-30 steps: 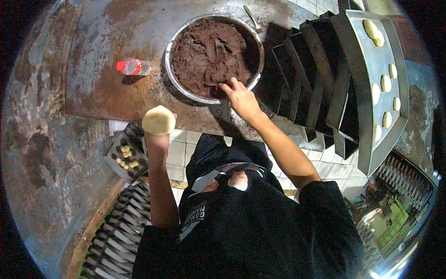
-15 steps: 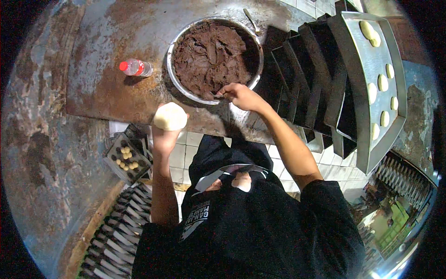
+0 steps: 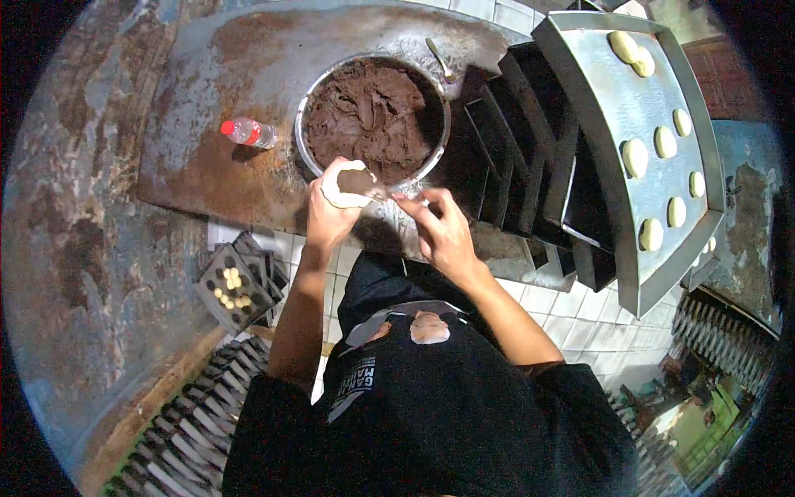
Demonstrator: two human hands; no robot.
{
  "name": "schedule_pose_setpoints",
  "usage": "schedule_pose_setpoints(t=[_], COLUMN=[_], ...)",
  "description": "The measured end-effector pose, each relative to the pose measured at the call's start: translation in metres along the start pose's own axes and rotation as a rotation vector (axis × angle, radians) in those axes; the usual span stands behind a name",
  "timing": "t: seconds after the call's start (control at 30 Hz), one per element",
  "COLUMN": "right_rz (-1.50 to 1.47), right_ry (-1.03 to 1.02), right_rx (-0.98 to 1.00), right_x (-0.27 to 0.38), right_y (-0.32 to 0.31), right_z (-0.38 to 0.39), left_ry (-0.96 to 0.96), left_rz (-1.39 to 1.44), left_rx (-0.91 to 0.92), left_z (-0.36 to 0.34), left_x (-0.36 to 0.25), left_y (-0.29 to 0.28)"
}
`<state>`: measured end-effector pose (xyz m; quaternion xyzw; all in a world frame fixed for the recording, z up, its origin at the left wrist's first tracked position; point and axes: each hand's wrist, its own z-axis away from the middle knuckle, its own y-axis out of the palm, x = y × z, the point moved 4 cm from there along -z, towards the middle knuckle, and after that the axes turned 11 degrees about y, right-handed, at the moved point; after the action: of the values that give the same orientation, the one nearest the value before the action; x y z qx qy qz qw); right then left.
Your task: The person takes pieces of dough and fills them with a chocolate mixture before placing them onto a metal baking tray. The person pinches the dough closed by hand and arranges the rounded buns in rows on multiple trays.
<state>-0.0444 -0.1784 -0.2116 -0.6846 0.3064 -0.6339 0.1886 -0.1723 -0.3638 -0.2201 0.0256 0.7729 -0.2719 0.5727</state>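
My left hand [image 3: 330,214] cups a pale round of dough [image 3: 330,178] at the near rim of a big metal bowl [image 3: 448,137]. On the dough sits a lump of dark brown filling [image 3: 354,181]. My right hand [image 3: 443,229] pinches the handle of a small metal spoon [image 3: 379,194], whose tip reaches into the filling on the dough. Its end is covered by filling, so its full shape is hidden. The bowl holds a thick, dark brown paste [image 3: 373,112] with a rough surface.
A clear bottle with a red cap [image 3: 250,133] lies left of the bowl. Another spoon [image 3: 440,60] rests behind it. At the right, dark metal pans [image 3: 517,124] stand stacked beside a tray [image 3: 596,91] bearing several dough pieces. Below left is a tray with small yellowish balls [image 3: 232,287].
My right hand has moved from the bowl's near rim to the dough, bringing filling on the spoon. My left hand has shifted right and up, and the dough now has filling on it.
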Motion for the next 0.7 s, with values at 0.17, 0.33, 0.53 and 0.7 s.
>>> schedule_pose_setpoints(t=[0.17,0.33,0.53,0.7], right_rz=[0.018,-0.086,-0.295,-0.364], right_ry=[0.682,0.483,-0.002,0.022], right_rx=[0.326,0.370,0.284,0.243], right_x=[-0.153,-0.157,0.023,0.021], right_y=[0.053,0.033,-0.073,-0.085], right_z=[0.093,0.091,-0.005,-0.010], left_ry=[-0.154,-0.069,-0.149,-0.144], left_rz=[0.015,0.134,0.250,0.290], left_rx=[0.078,0.285,0.699,0.816], left_z=[0.001,0.009,0.021,0.013], left_x=[-0.002,-0.020,-0.043,-0.068], left_y=[0.010,0.034,0.061,0.066])
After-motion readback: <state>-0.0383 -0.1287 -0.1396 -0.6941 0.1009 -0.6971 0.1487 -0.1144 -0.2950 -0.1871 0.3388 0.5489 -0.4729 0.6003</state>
